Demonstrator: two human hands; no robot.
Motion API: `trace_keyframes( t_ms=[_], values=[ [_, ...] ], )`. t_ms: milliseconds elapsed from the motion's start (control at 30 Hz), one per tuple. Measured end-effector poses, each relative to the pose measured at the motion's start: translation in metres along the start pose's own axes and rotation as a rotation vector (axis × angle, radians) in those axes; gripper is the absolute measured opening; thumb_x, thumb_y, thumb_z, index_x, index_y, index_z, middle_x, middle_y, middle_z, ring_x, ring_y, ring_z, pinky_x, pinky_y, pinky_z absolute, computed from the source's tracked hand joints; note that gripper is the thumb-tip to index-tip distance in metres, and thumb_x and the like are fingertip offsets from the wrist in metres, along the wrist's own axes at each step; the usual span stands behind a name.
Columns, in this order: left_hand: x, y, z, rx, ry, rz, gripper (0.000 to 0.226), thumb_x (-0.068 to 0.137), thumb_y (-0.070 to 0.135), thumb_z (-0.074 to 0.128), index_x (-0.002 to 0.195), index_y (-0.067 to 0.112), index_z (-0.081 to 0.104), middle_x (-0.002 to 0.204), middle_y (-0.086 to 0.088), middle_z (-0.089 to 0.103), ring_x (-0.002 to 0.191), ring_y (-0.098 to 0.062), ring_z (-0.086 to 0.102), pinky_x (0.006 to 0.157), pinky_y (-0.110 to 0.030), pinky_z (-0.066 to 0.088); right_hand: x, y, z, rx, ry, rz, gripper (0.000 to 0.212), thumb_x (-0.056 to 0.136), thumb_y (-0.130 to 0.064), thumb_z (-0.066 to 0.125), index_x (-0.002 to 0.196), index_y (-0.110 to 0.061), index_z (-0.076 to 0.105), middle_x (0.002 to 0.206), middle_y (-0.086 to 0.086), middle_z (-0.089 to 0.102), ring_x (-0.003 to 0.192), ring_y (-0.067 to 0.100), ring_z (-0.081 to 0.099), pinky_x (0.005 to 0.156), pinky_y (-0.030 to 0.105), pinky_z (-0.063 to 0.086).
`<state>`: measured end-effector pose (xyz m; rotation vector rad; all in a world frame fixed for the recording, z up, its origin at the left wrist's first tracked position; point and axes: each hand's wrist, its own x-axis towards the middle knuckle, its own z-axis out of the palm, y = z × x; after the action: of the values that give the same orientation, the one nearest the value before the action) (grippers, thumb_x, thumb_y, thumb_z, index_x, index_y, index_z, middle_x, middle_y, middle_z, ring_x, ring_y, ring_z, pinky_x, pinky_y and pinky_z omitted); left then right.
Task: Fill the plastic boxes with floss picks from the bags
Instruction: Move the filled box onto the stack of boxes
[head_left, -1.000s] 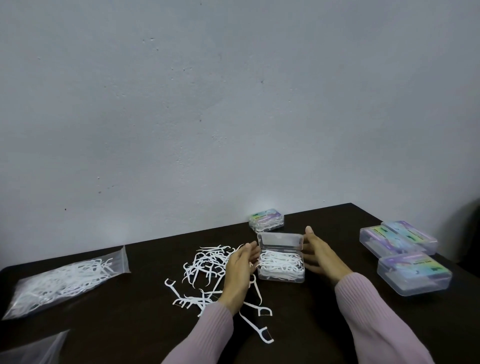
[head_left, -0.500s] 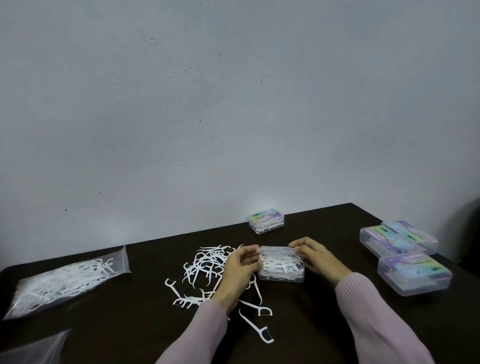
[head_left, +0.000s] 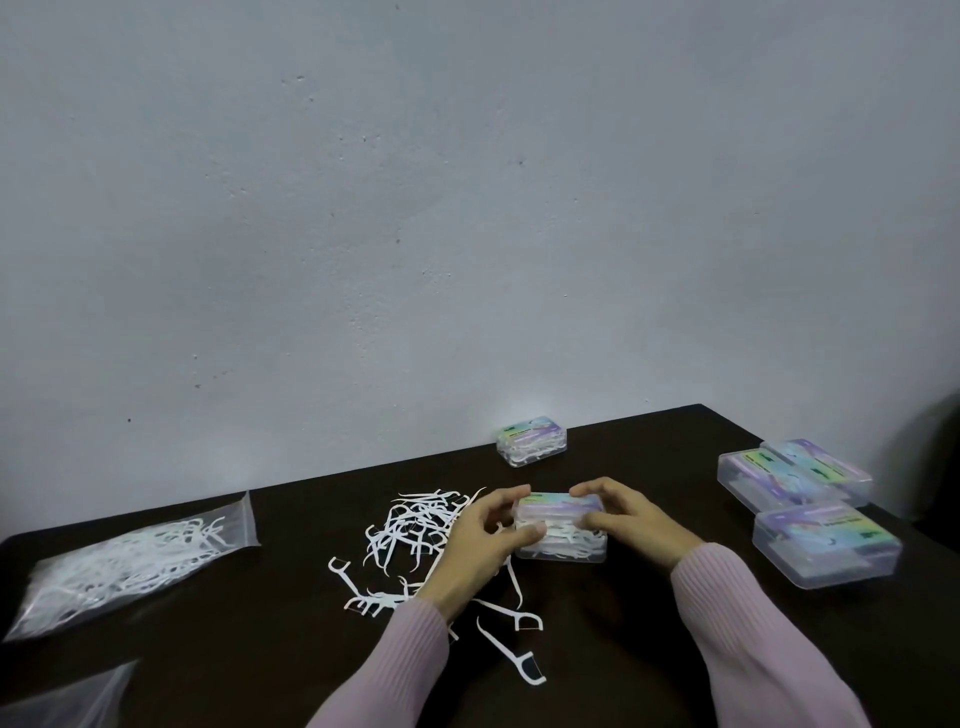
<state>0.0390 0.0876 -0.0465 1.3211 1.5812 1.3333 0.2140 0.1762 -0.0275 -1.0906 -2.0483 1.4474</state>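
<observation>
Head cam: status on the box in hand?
Left hand and right hand both grip the filled box, lid down. Loose floss picks lie left of it. Nothing blocking.

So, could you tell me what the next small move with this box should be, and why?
Probably press the lid down until it snaps: both the left hand and right hand grip the filled box, whose lid lies lowered over the picks.

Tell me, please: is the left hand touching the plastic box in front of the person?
Touching. In the head view the left hand has its thumb on the front of the plastic box and its fingers curled over the lid's left end.
</observation>
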Motion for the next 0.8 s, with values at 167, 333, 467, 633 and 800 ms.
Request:
trace_keyframes(
  t_ms=[167, 333, 467, 633, 800],
  values=[
    [-0.0002, -0.0009, 0.0, 0.053, 0.025, 0.043, 0.043, 0.08, 0.017, 0.073, 0.121, 0.022, 0.061, 0.116, 0.003, 0.061, 0.107, -0.009, 0.057, 0.079, -0.01, 0.048, -0.0012, 0.0014, 0.0022, -0.123, 0.025, -0.056, 0.045, 0.074, -0.023, 0.075, 0.11, -0.029, 0.049, 0.113, -0.006, 0.052, 0.097, 0.004, 0.053, 0.075, 0.014, 0.047],
    [0.0002, -0.0003, 0.0008, 0.025, 0.037, 0.031, 0.044, 0.08, 0.021, 0.073, 0.122, 0.018, 0.061, 0.116, 0.0, 0.063, 0.106, -0.009, 0.059, 0.078, -0.011, 0.049, -0.0013, 0.0037, -0.0003, -0.147, 0.042, -0.081, 0.037, 0.078, -0.017, 0.071, 0.105, -0.032, 0.051, 0.122, 0.0, 0.054, 0.108, 0.012, 0.055, 0.093, 0.031, 0.05],
    [0.0009, -0.0016, 0.0016, 0.006, 0.046, 0.018, 0.043, 0.079, 0.016, 0.074, 0.12, 0.015, 0.062, 0.115, -0.003, 0.064, 0.104, -0.01, 0.06, 0.076, -0.012, 0.049, -0.002, 0.0024, 0.0004, -0.151, 0.016, -0.079, 0.036, 0.079, -0.018, 0.07, 0.106, -0.032, 0.05, 0.124, 0.0, 0.052, 0.107, 0.012, 0.055, 0.09, 0.027, 0.051],
    [-0.0007, -0.0019, -0.0006, -0.025, 0.026, 0.004, 0.046, 0.077, 0.005, 0.074, 0.121, 0.01, 0.061, 0.115, -0.007, 0.063, 0.1, -0.007, 0.061, 0.071, -0.012, 0.05, 0.0008, 0.0025, 0.0003, -0.084, -0.002, -0.058, 0.023, 0.086, -0.032, 0.06, 0.108, -0.031, 0.054, 0.125, 0.0, 0.052, 0.107, 0.011, 0.054, 0.093, 0.028, 0.047],
    [-0.0014, -0.0017, -0.001, -0.033, 0.005, 0.004, 0.048, 0.077, 0.0, 0.072, 0.123, 0.006, 0.059, 0.117, -0.007, 0.062, 0.086, 0.007, 0.063, 0.069, -0.01, 0.049, 0.0028, 0.0063, -0.0002, -0.119, 0.0, -0.06, 0.019, 0.088, -0.023, 0.059, 0.102, -0.034, 0.053, 0.126, 0.001, 0.051, 0.108, 0.011, 0.054, 0.094, 0.03, 0.048]
  ],
)
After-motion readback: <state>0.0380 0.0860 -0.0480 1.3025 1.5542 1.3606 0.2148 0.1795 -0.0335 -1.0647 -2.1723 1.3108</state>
